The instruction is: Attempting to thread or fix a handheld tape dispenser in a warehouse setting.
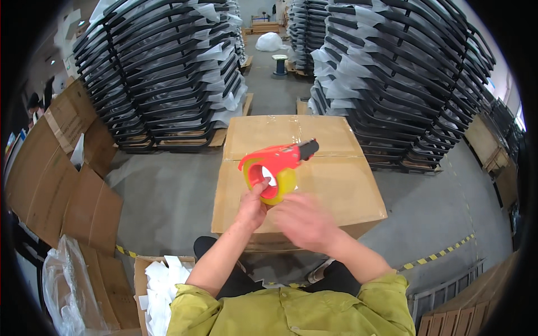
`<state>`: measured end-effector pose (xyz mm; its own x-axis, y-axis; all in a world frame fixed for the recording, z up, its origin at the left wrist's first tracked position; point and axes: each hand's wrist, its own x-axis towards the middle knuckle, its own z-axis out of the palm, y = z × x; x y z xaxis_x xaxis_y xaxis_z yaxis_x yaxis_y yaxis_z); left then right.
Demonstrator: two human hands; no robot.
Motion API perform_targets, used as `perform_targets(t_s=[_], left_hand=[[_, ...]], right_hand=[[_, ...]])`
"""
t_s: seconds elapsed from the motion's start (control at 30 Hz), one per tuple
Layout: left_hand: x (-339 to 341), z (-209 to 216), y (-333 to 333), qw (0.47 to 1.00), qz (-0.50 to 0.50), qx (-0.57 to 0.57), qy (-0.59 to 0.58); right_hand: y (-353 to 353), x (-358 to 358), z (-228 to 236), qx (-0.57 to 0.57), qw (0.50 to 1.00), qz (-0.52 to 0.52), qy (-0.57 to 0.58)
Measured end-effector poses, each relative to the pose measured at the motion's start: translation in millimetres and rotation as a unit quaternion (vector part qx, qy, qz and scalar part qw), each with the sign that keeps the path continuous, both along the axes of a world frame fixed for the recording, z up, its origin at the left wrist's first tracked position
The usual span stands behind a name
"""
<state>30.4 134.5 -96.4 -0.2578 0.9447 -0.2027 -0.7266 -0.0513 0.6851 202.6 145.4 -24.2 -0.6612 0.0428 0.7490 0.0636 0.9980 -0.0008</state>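
A red tape dispenser (pixel 274 157) with a black end, loaded with a roll of yellow-looking tape (pixel 287 180), is held above a large cardboard box (pixel 330 185). My left hand (pixel 253 208) is closed on the lower side of the roll, its thumb reaching into the red hub. Beside the roll's lower right edge is my right hand (pixel 305 221), smeared by motion. Whether its fingers touch the tape or hold anything cannot be made out. Clear tape runs across the far part of the box top.
Tall stacks of black curved frames with white wrapping stand at far left (pixel 162 73) and far right (pixel 403 78). Opened cardboard (pixel 50 168) lines the left side. A carton of white pieces (pixel 162 285) sits by my left leg. A grey metal rack (pixel 445 291) lies at lower right.
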Motion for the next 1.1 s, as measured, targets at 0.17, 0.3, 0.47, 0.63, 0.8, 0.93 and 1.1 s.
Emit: perform_targets(t_s=[0.17, 0.3, 0.47, 0.63, 0.8, 0.93, 1.1], left_hand=[[-4.4, 16.2, -14.3, 0.957, -0.258, 0.104, -0.08], [39.0, 5.3, -38.0, 0.849, -0.5, 0.08, -0.151], [71.6, -49.5, -54.4, 0.721, -0.578, 0.059, -0.376], [72.0, -70.6, -62.6, 0.659, -0.623, 0.012, -0.422], [48.7, -64.6, -58.3, 0.8, -0.582, -0.085, -0.121], [20.0, -30.4, -29.4, 0.906, -0.262, -0.093, 0.318], [-2.8, -32.0, 34.6, 0.633, -0.08, 0.144, 0.756]], right_hand=[[49.3, 69.5, -9.5, -0.562, 0.818, -0.104, 0.069], [63.9, 31.3, -16.7, -0.66, 0.706, 0.254, 0.028], [57.8, 23.6, -61.8, -0.769, 0.486, 0.4, -0.112], [36.9, 44.0, -103.4, -0.857, 0.299, 0.406, -0.109], [9.6, 69.3, -96.5, -0.8, 0.403, 0.444, 0.028], [14.4, 125.6, -109.1, -0.692, 0.486, 0.48, 0.234], [-1.5, 153.6, -109.1, -0.63, 0.524, 0.495, 0.288]])
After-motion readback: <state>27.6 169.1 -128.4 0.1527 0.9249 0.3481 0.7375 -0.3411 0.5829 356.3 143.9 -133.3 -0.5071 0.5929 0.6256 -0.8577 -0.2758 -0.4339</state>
